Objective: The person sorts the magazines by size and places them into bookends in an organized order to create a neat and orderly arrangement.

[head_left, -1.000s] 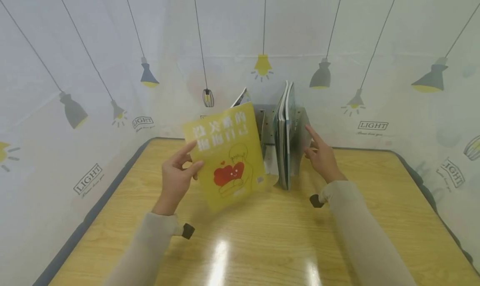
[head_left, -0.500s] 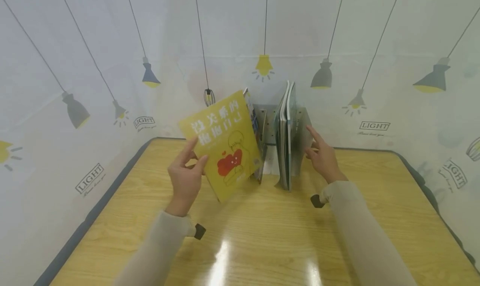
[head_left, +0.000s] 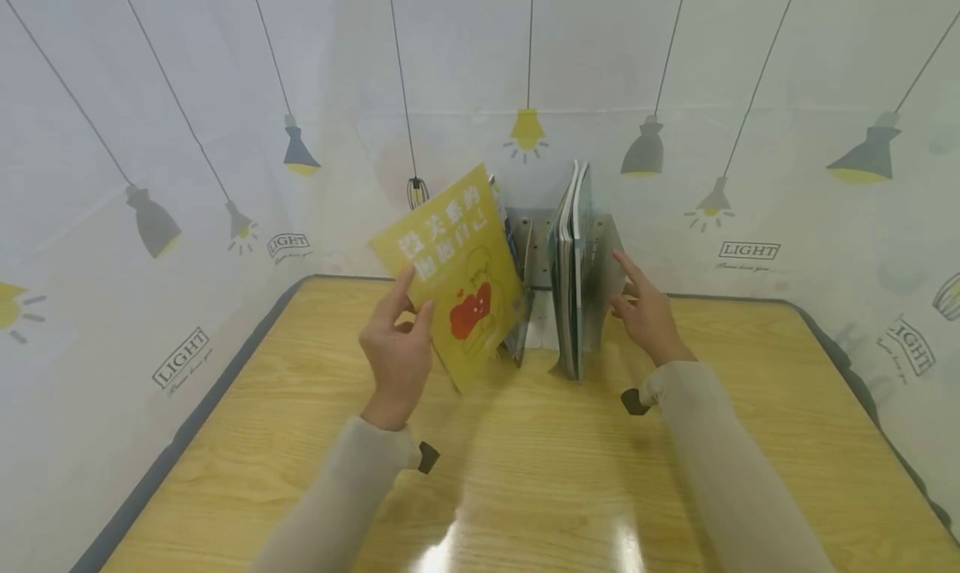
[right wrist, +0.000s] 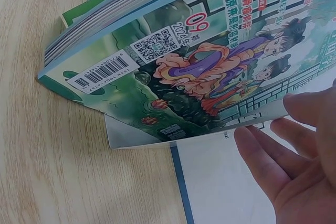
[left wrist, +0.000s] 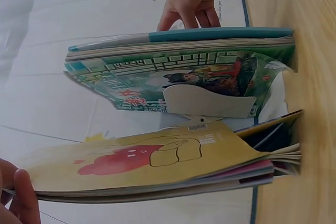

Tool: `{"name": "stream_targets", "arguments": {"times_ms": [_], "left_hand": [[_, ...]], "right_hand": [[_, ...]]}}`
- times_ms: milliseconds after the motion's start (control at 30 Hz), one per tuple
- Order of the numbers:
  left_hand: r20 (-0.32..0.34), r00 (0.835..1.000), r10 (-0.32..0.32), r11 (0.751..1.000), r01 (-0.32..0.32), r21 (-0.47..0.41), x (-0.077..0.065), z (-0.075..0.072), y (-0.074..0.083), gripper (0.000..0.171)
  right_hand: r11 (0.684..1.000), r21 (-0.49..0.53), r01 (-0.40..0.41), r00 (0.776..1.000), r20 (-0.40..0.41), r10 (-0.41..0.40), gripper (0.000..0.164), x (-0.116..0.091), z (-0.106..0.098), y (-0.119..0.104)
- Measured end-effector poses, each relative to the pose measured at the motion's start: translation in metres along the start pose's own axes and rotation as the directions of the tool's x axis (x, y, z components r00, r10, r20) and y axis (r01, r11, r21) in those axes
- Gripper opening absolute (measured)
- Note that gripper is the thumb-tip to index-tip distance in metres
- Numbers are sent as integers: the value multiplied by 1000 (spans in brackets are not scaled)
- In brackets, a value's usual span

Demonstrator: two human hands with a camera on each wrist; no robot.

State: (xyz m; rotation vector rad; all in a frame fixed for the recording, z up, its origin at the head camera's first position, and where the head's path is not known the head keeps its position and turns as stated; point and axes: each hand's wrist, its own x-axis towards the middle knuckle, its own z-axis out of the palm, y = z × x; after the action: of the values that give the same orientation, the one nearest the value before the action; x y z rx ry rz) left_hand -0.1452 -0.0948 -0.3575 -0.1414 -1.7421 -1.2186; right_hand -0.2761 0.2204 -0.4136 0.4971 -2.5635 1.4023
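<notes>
My left hand [head_left: 397, 348] pinches the left edge of a yellow magazine [head_left: 450, 281] with a red heart on its cover. The magazine tilts, its lower corner near the table. Its right side lies against other magazines [head_left: 512, 248] in the left part of a metal bookend [head_left: 542, 327]. Fingers [left wrist: 26, 198] of that hand show at its edge in the left wrist view. Green-covered magazines [right wrist: 210, 61] stand upright in the right part. My right hand [head_left: 648, 319] touches the bookend's right side plate [head_left: 603, 281] with extended fingertips; whether it grips is unclear.
The bookend stands at the back of a wood-grain table [head_left: 525, 473], close to a white backdrop cloth [head_left: 465, 47] printed with lamps. The cloth also rises along the left and right sides.
My left hand has brought the yellow magazine up and away from me, to the right, against the bookend's left part. It has tilted more. My right hand has stayed at the side plate.
</notes>
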Motion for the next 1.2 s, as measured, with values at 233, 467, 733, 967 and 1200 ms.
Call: {"name": "stream_targets", "arguments": {"times_ms": [233, 467, 733, 967, 1200], "left_hand": [[-33, 979, 199, 974, -194, 114, 11, 13, 12, 41], [-17, 959, 284, 940, -275, 204, 17, 26, 18, 39], [3, 970, 242, 951, -238, 197, 16, 37, 14, 43], [57, 976, 212, 954, -219, 204, 4, 48, 2, 46], [108, 971, 212, 945, -232, 232, -9, 58, -11, 47]], "right_hand": [[1000, -3, 4, 1000, 2, -4, 73, 0, 0, 0], [1000, -2, 9, 1000, 6, -9, 73, 0, -1, -1], [1000, -11, 4, 1000, 12, -4, 73, 0, -1, 0], [1000, -26, 4, 1000, 8, -3, 73, 1, -1, 1], [1000, -16, 1, 1000, 7, -1, 74, 1, 0, 2]]}}
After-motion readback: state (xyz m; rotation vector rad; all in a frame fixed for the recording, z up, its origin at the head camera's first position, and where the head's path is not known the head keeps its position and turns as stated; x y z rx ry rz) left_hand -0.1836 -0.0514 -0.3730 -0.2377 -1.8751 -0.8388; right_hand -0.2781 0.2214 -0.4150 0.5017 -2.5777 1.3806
